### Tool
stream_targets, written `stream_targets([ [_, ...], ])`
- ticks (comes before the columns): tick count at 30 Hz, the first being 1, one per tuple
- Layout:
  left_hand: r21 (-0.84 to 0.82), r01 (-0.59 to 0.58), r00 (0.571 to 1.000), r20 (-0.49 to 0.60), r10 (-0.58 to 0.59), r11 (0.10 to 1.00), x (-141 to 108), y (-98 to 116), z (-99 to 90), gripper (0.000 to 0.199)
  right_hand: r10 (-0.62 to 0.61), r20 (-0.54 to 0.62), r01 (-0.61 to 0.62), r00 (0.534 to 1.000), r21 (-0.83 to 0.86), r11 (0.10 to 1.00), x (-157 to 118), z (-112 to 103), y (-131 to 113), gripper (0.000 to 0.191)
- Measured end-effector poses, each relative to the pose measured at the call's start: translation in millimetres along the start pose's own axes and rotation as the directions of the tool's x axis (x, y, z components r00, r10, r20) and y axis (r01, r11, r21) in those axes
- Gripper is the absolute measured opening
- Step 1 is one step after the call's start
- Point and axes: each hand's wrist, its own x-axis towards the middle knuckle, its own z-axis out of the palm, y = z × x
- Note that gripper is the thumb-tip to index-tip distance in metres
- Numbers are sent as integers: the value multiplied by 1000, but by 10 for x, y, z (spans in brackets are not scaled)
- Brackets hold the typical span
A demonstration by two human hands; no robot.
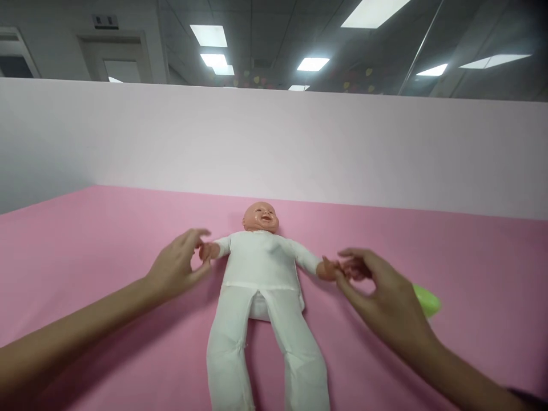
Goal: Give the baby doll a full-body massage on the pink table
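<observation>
Baby doll (259,268) in a white suit, lying face up on the pink desk (85,245).
Your left hand (177,268) stands open, fingers (192,240) wide, just beside the doll's hand (209,251); your right hand (385,297) curls narrow at its other hand (329,269), possibly touching, near a green object (428,299).

1. Setting: this space is appearing to be an office interior.
2. Overhead: a grid ceiling (265,34) is carrying recessed light panels (208,35).
3. Background: a door (115,57) and a glass partition (419,48) are standing beyond a pink backdrop board (257,148).
4. Foreground: a pink-covered work surface (471,342) is meeting that board.
</observation>
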Motion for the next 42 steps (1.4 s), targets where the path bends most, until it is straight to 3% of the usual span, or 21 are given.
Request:
stream_targets([
  [2,186,-106,983,165,75,977,-309,48,24,15,38,90,-32,995,-58,998,-322,22,163,29],
  [4,329,-156,953,298,54,931,-496,87,41,21,79,173,-60,982,-112,992,-511,54,285,23],
  [7,411,-173,940,340,26,895,-476,128,7,22,109,195,-88,975,-112,990,-488,19,269,27],
  [10,396,-159,968,243,64,904,-118,137,-64,16,163,113,-149,980,-118,982,-134,-108,49,40],
  [12,346,-89,992,119,51,934,236,109,-57,19,156,54,-145,986,-169,975,219,-143,-103,44],
  [14,246,40,999,4,-42,969,608,37,43,28,107,28,-99,994,-193,976,602,-63,-179,39],
  [17,114,277,960,-62,-271,954,1068,-166,355,40,83,94,-60,992,-217,974,1094,266,-101,24],
  [20,145,461,879,62,-473,876,1328,-422,713,32,203,198,-129,959,-334,934,1359,685,118,20],
  [22,253,503,804,213,-555,826,1403,-556,890,21,266,279,-151,923,-373,915,1407,920,261,7],
  [24,334,507,740,303,-600,794,1430,-622,991,15,319,348,-176,881,-386,906,1400,1080,363,12],
  [25,354,510,725,315,-613,784,1434,-626,1010,14,337,369,-191,866,-378,906,1392,1127,394,15],
  [27,343,510,747,277,-604,789,1429,-585,989,16,340,387,-212,857,-336,918,1391,1142,412,14],
  [30,231,487,848,106,-519,843,1353,-439,817,31,278,296,-208,914,-248,946,1409,957,328,8],
  [32,119,424,905,-33,-423,898,1212,-316,628,42,201,155,-176,967,-164,971,1361,712,215,14],
  [34,41,326,941,-104,-321,944,966,-195,416,43,121,36,-118,992,-66,991,1192,429,93,16],
  [38,38,170,984,-58,-168,985,221,-48,105,26,45,40,-46,998,17,999,462,33,7,23],
  [42,111,188,973,114,-201,976,-464,-43,47,18,22,171,-16,985,-37,999,-338,22,168,18],
])
